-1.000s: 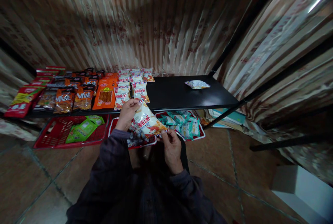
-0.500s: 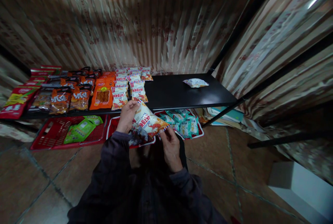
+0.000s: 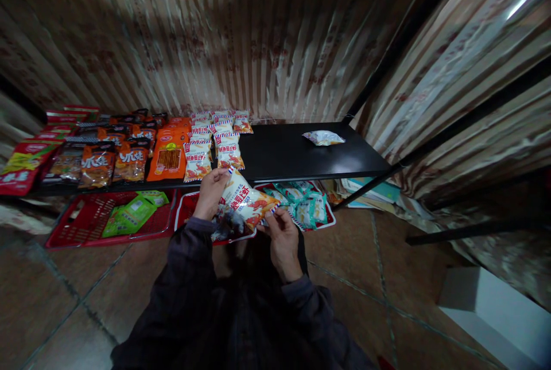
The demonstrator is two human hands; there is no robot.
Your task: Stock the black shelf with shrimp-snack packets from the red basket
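The sleeves point(image 3: 189, 261) are long and dark purplish-blue.

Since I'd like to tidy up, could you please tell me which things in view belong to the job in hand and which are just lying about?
Likely the job:
snack bag, held by left hand and right hand
matching bags on the black shelf

Likely lying about:
papers beneath the shelf's right end
pale box on the floor
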